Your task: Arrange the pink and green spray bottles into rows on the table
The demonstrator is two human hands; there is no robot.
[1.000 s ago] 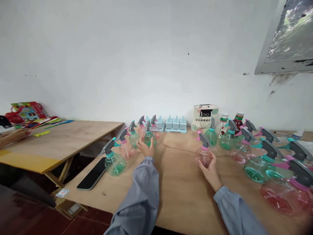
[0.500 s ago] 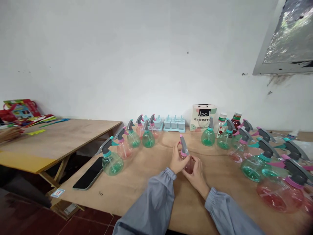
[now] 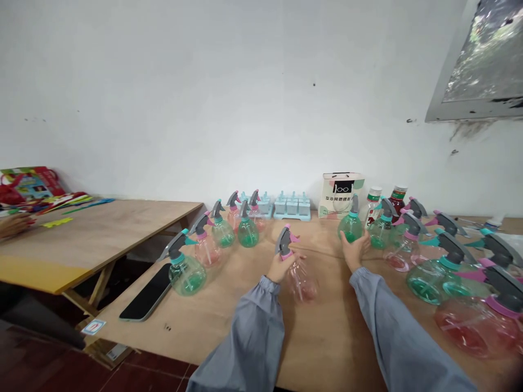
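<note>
My left hand grips a pink spray bottle by its neck, just under the grey trigger head, near the middle of the wooden table. My right hand reaches out to a green spray bottle further back and touches its body, fingers curled round it. Both arms wear grey sleeves.
Several green and pink spray bottles stand in a group at the left and more crowd the right side. A black phone lies near the left edge. Light-blue moulds, a white box and two capped bottles stand by the wall. A second table is at the left.
My right hand let go of the pink bottle and reached back right to the green one. My left hand carried the pink bottle slightly leftward.
</note>
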